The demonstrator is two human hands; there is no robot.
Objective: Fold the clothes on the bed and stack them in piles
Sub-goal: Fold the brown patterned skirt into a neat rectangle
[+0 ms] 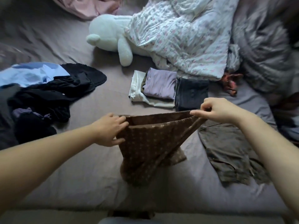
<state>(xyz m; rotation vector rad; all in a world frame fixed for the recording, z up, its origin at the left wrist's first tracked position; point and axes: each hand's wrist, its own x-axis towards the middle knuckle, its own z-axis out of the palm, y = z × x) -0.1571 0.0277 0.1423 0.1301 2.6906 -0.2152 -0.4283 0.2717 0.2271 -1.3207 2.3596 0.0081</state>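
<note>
Head view: left hand [111, 130] and right hand [216, 109] each pinch top edge of brown dotted cloth [150, 143], held up over bed [80, 175]. Folded piles [160, 85] farther back. Unfolded dark clothes [48, 94] at left.

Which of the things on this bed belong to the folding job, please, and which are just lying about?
Part of the job:
brown patterned garment, held by left hand and right hand
unfolded dark heap
olive garment
folded piles

Just lying about:
white plush toy
floral quilt
grey duvet
</note>
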